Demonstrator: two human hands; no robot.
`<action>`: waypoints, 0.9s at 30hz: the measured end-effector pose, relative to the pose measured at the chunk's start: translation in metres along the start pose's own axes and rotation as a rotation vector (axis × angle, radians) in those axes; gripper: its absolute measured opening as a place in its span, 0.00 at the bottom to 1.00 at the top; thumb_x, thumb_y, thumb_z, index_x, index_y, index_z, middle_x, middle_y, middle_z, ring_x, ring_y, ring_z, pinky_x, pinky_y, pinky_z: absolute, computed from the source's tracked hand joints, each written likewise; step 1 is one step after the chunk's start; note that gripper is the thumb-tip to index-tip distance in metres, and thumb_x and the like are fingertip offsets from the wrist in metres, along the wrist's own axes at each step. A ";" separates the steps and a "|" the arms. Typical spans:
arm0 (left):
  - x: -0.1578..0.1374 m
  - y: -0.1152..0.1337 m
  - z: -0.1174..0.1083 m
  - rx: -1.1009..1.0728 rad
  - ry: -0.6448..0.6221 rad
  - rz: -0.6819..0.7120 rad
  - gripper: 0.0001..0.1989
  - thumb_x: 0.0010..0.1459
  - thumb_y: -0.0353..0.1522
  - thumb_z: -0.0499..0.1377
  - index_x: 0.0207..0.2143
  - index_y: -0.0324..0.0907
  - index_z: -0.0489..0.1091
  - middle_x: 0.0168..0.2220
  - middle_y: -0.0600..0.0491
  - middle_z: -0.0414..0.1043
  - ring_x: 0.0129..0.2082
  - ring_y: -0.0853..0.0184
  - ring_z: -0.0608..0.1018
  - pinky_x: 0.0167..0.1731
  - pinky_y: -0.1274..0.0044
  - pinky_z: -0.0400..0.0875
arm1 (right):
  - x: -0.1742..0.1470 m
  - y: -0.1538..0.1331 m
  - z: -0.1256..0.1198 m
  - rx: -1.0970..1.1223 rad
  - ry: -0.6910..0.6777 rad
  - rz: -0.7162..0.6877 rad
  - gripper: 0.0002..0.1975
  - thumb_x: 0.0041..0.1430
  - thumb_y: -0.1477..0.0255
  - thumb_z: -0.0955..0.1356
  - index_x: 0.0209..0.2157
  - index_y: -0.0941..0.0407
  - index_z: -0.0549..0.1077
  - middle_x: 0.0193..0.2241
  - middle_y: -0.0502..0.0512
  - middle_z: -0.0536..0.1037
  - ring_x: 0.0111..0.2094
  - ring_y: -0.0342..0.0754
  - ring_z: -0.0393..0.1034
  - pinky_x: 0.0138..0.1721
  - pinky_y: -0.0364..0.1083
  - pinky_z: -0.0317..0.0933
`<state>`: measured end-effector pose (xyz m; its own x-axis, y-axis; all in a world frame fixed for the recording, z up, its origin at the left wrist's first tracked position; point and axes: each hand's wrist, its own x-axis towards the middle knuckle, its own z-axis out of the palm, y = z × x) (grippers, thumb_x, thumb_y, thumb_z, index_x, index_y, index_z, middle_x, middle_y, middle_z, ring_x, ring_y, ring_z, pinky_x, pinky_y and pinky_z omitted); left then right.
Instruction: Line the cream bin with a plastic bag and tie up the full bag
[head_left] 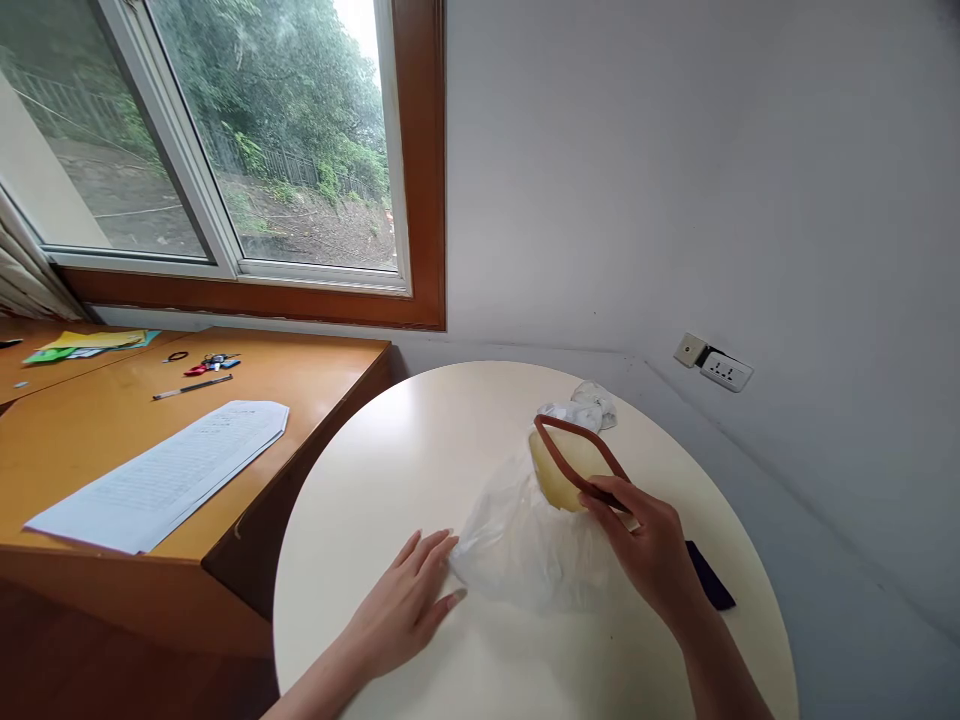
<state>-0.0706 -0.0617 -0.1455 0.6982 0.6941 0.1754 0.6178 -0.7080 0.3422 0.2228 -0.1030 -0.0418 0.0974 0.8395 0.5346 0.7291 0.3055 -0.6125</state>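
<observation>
In my right hand (pixel 637 530) is a reddish-brown rim (pixel 559 455), a rounded rectangle, pinched at its near right corner between thumb and fingers. A pale yellow surface (pixel 555 480) shows inside and below the rim; whether the two are joined I cannot tell. Around and in front of them spreads a crumpled, translucent white plastic bag (pixel 525 555), hiding whatever lies lower. My left hand (pixel 401 605) rests on the table with its fingers stretched out, fingertips at the bag's left corner.
The round cream table (pixel 360 490) holds another crumpled clear plastic bag (pixel 589 405) at the back and a dark flat piece (pixel 709 575) by my right wrist. A wooden desk (pixel 322 375) at left carries papers (pixel 172 475), a pen (pixel 193 388) and keys (pixel 214 365). Wall sockets (pixel 726 371) are at right.
</observation>
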 end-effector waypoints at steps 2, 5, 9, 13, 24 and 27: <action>0.000 0.000 0.000 -0.001 0.005 -0.001 0.26 0.62 0.38 0.47 0.60 0.44 0.45 0.58 0.45 0.57 0.57 0.59 0.63 0.60 0.58 0.49 | -0.001 0.001 0.003 -0.020 0.067 -0.037 0.07 0.59 0.68 0.63 0.36 0.55 0.71 0.31 0.53 0.77 0.32 0.46 0.72 0.32 0.43 0.67; 0.000 0.000 0.002 0.003 0.024 0.010 0.26 0.62 0.38 0.47 0.61 0.44 0.44 0.58 0.45 0.57 0.56 0.58 0.64 0.59 0.58 0.50 | -0.003 0.005 0.011 -0.104 0.130 -0.229 0.06 0.59 0.73 0.63 0.37 0.56 0.70 0.28 0.53 0.76 0.31 0.45 0.70 0.33 0.44 0.65; 0.000 0.000 0.002 0.008 0.032 -0.002 0.26 0.62 0.37 0.47 0.61 0.44 0.45 0.58 0.45 0.57 0.56 0.59 0.64 0.59 0.59 0.51 | -0.006 0.009 0.021 -0.215 0.172 -0.479 0.06 0.58 0.78 0.63 0.37 0.58 0.69 0.25 0.52 0.73 0.28 0.45 0.66 0.32 0.45 0.62; 0.000 0.001 0.003 -0.006 0.059 -0.011 0.26 0.61 0.36 0.48 0.60 0.44 0.48 0.58 0.45 0.58 0.57 0.58 0.63 0.57 0.61 0.56 | -0.009 0.009 0.025 -0.246 0.197 -0.571 0.07 0.57 0.82 0.64 0.37 0.58 0.68 0.24 0.52 0.73 0.27 0.44 0.64 0.31 0.45 0.59; -0.004 -0.003 0.007 -0.083 0.139 -0.073 0.27 0.59 0.35 0.50 0.60 0.45 0.48 0.59 0.43 0.53 0.58 0.57 0.61 0.52 0.65 0.65 | -0.012 0.000 0.018 -0.210 0.288 -0.626 0.11 0.53 0.85 0.65 0.36 0.56 0.69 0.24 0.50 0.73 0.28 0.42 0.65 0.35 0.46 0.57; -0.003 -0.002 0.006 -0.167 0.223 -0.098 0.24 0.59 0.34 0.51 0.58 0.46 0.53 0.59 0.44 0.55 0.56 0.58 0.63 0.51 0.67 0.65 | -0.017 -0.015 0.015 -0.158 0.280 -0.637 0.13 0.53 0.85 0.65 0.38 0.56 0.70 0.26 0.51 0.74 0.30 0.42 0.66 0.36 0.47 0.57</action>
<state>-0.0719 -0.0632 -0.1525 0.5298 0.7827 0.3267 0.5974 -0.6178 0.5114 0.2002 -0.1157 -0.0503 -0.2255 0.3660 0.9029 0.7897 0.6114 -0.0506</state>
